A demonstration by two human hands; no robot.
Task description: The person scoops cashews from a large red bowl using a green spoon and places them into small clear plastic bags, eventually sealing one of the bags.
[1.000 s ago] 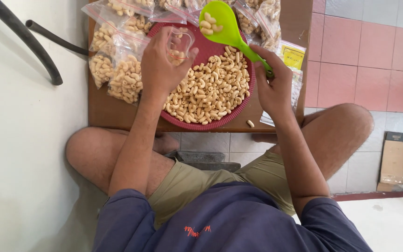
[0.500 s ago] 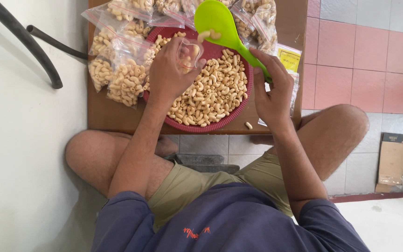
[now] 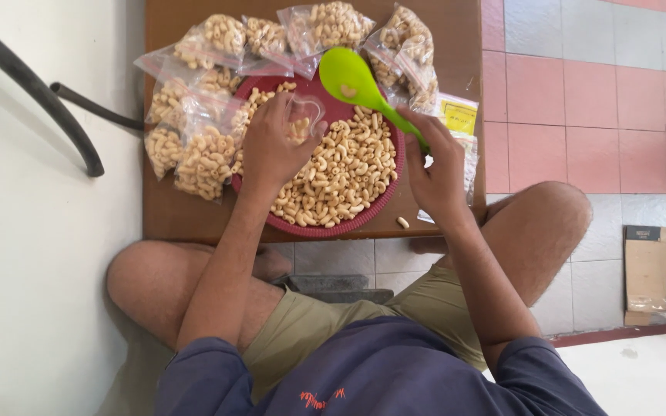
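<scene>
A brown wooden table (image 3: 194, 223) fills the upper middle of the view, with the seated person's bare knees just below its near edge. At the table's centre sits a round dark-red tray (image 3: 314, 225), heaped with pale curled macaroni-shaped pieces (image 3: 344, 173). From about nine o'clock round to one o'clock of the tray lies a ring of filled clear bags (image 3: 202, 158), each packed with the same pale pieces; several overlap the tray's rim on the nine o'clock side, and others line the far edge of the table at twelve. At three o'clock of the tray, partly under the right forearm, lie flat packets with a yellow label (image 3: 459, 115).

The right hand (image 3: 435, 166), at three o'clock of the tray, is closed around the handle of a bright green scoop (image 3: 348, 77); the scoop's bowl is raised over the tray's twelve o'clock rim and carries only one or two pieces. The left hand (image 3: 271, 146), at about ten o'clock over the tray, pinches a small clear bag (image 3: 302, 123) between thumb and fingers, its mouth toward the scoop; a few pieces show through the plastic. One stray piece (image 3: 402, 223) lies on the table at five o'clock, just beside the tray's rim
</scene>
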